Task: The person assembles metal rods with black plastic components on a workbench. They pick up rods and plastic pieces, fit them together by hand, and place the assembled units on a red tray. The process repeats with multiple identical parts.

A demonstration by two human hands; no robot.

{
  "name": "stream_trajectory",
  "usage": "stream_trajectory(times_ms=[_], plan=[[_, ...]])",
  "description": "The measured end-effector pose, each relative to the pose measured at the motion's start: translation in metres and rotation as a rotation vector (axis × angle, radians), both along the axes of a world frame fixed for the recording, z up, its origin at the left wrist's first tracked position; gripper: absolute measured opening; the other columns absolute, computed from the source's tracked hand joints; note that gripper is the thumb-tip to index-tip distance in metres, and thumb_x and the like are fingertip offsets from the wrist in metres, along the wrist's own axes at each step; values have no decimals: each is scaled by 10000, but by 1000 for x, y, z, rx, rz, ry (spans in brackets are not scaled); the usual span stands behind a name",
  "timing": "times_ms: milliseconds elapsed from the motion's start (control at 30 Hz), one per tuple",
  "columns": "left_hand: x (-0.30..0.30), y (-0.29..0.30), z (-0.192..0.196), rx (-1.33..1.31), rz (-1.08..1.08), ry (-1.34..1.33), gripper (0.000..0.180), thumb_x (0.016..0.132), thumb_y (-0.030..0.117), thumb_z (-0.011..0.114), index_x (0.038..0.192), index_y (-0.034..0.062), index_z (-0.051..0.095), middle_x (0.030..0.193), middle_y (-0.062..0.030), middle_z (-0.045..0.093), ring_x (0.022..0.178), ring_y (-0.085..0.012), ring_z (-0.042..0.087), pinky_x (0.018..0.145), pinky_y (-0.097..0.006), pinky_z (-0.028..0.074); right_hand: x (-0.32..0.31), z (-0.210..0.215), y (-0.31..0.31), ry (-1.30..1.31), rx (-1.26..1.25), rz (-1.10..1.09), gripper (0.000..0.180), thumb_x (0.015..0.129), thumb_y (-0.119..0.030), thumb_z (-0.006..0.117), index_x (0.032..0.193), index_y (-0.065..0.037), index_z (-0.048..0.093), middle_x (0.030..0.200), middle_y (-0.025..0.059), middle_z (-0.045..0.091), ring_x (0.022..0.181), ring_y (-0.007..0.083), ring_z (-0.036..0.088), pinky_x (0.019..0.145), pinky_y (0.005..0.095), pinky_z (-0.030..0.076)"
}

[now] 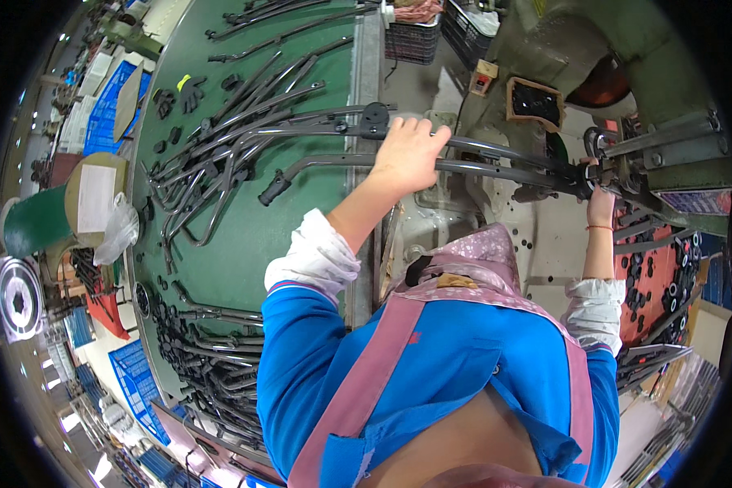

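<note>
A black metal tube frame (pixel 496 169) with two long bent tubes reaches from over the green table to the machine head (pixel 618 167) at the right. My left hand (pixel 411 153) is wrapped round the frame, next to a round black joint (pixel 375 115) on its upper tube. My right hand (pixel 600 205) grips the frame's right end, close against the machine; part of its fingers is hidden by the metal parts. The lower tube's left end (pixel 275 189) carries a black fitting and hangs above the table.
More bent tubes (pixel 220 138) lie piled on the green table (pixel 293 224), with work gloves (pixel 190 93) at its far left. Dark tubes crowd the near left. A tray (pixel 535 102) stands beside the machine. Black rings lie on a red surface (pixel 647 281) at the right.
</note>
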State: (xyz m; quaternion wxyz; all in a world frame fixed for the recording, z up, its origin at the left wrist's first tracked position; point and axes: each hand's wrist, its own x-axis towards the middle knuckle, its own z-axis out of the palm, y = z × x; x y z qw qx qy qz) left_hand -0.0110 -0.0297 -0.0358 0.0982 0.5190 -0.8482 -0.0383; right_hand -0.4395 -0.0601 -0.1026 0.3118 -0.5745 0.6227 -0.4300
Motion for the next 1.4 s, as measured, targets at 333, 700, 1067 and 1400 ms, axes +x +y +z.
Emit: stream_trajectory(times_ms=[333,700,1067,1400], plan=[[-1,4,6,-25,20,17,451,657,75,706,1090,86,580,970,-130,590,997,-314,554,894,-414,390,-47,-41,-9,523,-63,60,478,699,62,598,1175,17,599,1156,163,628,1025,326,584,841,372,489],[0,6,11,-67,-14,85,534,633,97,706,1151,112,575,967,-137,579,982,-325,554,847,-430,399,-43,-10,4,809,-95,-53,394,844,-2,487,1233,33,535,1244,242,567,1191,412,488,1020,423,380],[-18,107,1,78,-78,122,678,574,86,746,1233,109,586,870,-103,524,842,-310,530,717,-418,400,-30,64,38,187,180,170,294,901,-170,587,1110,32,631,1018,151,678,920,272,629,878,339,476],[-80,139,-11,101,-75,48,709,649,174,760,1301,171,481,869,-105,528,838,-286,544,731,-400,400,57,-56,-189,714,-405,338,131,791,-158,666,839,-41,699,830,142,641,826,342,622,751,460,503]])
